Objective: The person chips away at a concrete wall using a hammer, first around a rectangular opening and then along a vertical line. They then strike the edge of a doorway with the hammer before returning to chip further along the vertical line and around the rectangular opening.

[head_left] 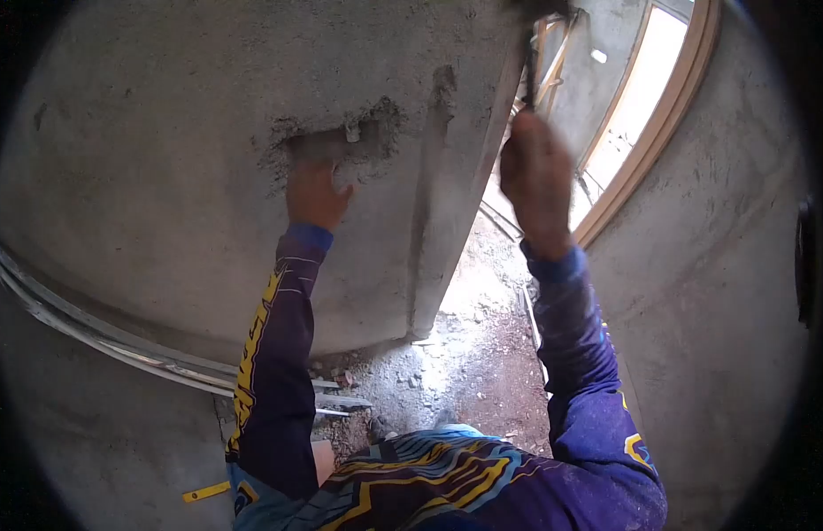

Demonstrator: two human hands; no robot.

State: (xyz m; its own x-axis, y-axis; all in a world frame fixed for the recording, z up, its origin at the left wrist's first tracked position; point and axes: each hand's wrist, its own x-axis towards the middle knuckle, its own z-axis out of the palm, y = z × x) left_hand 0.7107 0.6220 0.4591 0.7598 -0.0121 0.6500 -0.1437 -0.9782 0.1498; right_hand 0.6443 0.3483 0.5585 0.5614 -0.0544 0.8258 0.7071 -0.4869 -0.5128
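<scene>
My left hand (315,196) is at the lower edge of a rough rectangular hole (327,143) chipped into the grey cement wall (199,177). Its thumb points out to the right, while the other fingers are hidden in the recess, so whether they grip anything cannot be seen. A small pale piece (352,134) shows at the hole's upper edge. Raised on the right, my right hand (537,177) is closed round a hammer (529,75). Motion blurs that hand, and the dark hammer head is partly cut off at the top of the view.
A vertical groove (426,203) runs down the wall right of the hole. Beyond the wall's edge is a wooden frame (650,150) around a bright opening. Rubble (482,363) covers the floor. Long pipes (119,350) lie at lower left, near a yellow level (205,492).
</scene>
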